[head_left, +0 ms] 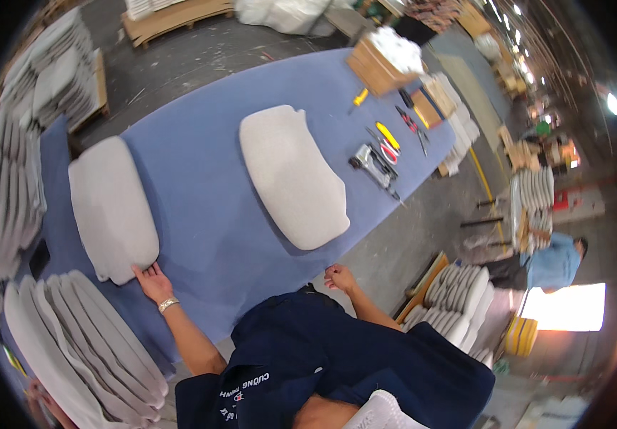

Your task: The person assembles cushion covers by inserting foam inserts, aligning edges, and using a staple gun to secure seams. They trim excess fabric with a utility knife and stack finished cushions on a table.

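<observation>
Two light-grey upholstered cushions lie on the blue-covered table (pixel 201 236). At the near end of the left cushion (pixel 114 207), my left hand (pixel 154 283) has its fingers closed on the edge, with a watch on that wrist. The other cushion (pixel 294 179), notched along one side, lies flat at the middle right, touched by neither hand. My right hand (pixel 339 277) hovers by the table's near edge with curled fingers and nothing visible in them.
Stacked grey cushions (pixel 79 350) stand at the near left, where another person's hand (pixel 43 400) shows. A staple gun (pixel 374 166), pliers (pixel 412 121) and a yellow-handled tool (pixel 388 136) lie at the right. A cardboard box (pixel 380 64) sits on the far end.
</observation>
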Motion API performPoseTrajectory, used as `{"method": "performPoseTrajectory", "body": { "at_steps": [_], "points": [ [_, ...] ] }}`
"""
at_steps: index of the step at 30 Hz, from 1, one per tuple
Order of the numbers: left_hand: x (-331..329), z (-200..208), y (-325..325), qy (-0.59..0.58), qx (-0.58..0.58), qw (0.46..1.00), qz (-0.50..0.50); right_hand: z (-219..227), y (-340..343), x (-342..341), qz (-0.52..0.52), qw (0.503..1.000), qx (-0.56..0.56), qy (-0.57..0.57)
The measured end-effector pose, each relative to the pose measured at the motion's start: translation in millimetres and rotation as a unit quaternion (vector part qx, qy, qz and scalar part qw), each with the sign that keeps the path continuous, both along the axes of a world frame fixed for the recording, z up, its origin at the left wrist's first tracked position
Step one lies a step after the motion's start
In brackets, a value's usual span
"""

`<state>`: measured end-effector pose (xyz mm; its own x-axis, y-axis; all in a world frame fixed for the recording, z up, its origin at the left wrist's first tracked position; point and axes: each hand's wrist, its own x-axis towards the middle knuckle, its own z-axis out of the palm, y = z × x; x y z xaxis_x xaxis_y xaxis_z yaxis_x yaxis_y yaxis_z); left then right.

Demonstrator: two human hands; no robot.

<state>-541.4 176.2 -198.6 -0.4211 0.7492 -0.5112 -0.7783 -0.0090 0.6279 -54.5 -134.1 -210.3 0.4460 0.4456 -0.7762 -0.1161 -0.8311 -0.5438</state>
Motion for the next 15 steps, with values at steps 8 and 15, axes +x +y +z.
{"method": "performPoseTrajectory", "body": {
  "at_steps": [8,15],
  "points": [
    [66,26,-49,0.116,-0.108,0.962,-0.222,-33,-31,-28,-0.015,0.992,0.12,-0.033],
    [242,75,-157,0.518,0.054,0.702,-0.485,-1,-1,77,-0.081,0.975,0.182,-0.096]
  ]
}}
